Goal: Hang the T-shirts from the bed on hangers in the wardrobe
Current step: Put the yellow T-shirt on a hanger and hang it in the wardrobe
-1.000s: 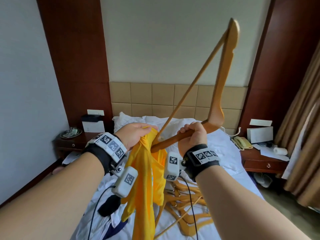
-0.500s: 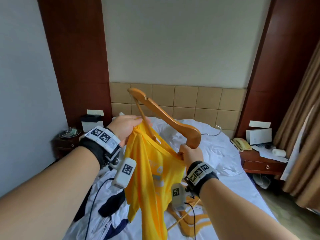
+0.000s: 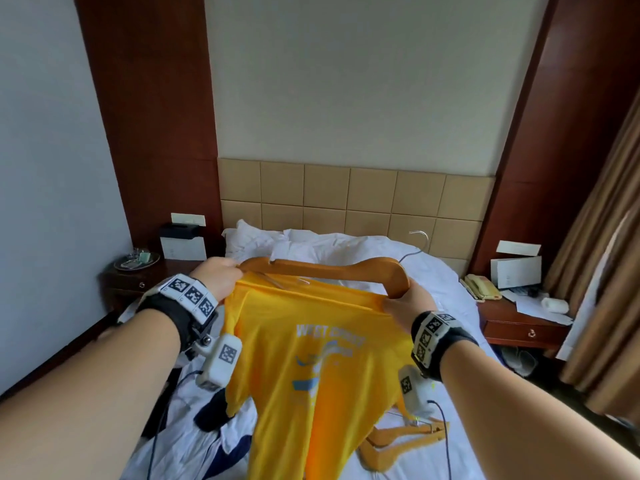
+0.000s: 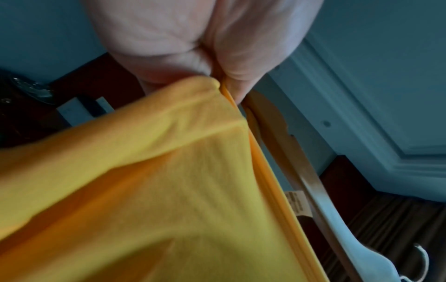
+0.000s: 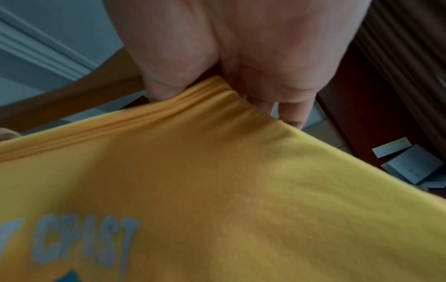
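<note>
At centre left of the head view, the left hand (image 3: 216, 280) pinches the yellow T-shirt (image 3: 311, 368) at its collar edge against the wooden hanger (image 3: 325, 271). The shirt hangs mid-frame over the bed (image 3: 446, 299). At centre right, the right hand (image 3: 407, 304) pinches the stretched collar beside the hanger's other arm. The risk: the taut collar could slip from a pinch, or overstretch, if the hanger snags inside the neck.
</note>
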Motion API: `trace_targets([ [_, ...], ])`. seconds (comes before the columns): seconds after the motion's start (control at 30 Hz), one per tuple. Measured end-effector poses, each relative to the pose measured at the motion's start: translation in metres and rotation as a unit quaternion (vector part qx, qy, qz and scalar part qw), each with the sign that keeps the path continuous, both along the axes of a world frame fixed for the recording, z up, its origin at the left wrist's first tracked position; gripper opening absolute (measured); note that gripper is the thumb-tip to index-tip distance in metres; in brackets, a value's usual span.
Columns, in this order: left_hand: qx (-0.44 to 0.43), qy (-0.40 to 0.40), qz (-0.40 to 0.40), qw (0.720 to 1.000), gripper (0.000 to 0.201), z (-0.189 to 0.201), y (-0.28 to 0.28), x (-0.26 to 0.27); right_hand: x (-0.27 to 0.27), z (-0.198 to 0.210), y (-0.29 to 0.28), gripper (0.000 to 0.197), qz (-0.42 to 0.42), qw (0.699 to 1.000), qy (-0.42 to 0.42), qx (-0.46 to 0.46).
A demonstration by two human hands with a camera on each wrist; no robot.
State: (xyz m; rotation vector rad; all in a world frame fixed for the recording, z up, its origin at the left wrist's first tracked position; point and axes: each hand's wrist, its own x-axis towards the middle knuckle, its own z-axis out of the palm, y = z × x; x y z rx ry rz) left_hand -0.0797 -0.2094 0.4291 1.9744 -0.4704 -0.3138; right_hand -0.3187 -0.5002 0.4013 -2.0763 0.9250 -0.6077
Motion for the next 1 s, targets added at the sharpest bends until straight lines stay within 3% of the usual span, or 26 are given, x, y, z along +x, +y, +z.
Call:
trace_targets([
  [0.07, 0.004, 0.005, -0.016, 1.000, 0.009, 0.000, 0.008, -0.008, 0.001, 0.002, -0.001, 0.027, -0.001, 0.999, 0.027, -0.020],
  [0.2, 0.087, -0.066, -0.032, 0.993, 0.028, 0.002, 0.022, -0.003, 0.007, 0.001, 0.007, 0.024, -0.004, 0.997, 0.062, -0.040],
  [0.33, 0.251, -0.213, -0.062, 0.942, 0.039, 0.013, 0.034, -0.015, 0.013, 0.006, 0.025, 0.021, -0.013, 0.995, 0.077, -0.053],
  [0.6, 0.340, -0.307, -0.115, 0.882, 0.036, 0.029, 0.090, -0.033, -0.011, 0.060, 0.079, 0.021, -0.037, 0.982, 0.110, -0.151],
  [0.87, 0.297, -0.324, -0.185, 0.879, 0.037, 0.075, 0.105, -0.089, -0.047, 0.083, 0.140, 0.018, -0.058, 0.967, 0.138, -0.205],
  [1.0, 0.195, -0.303, -0.194, 0.912, 0.031, 0.083, 0.094, -0.135, -0.075, 0.102, 0.152, 0.027, -0.083, 0.971, 0.105, -0.198],
])
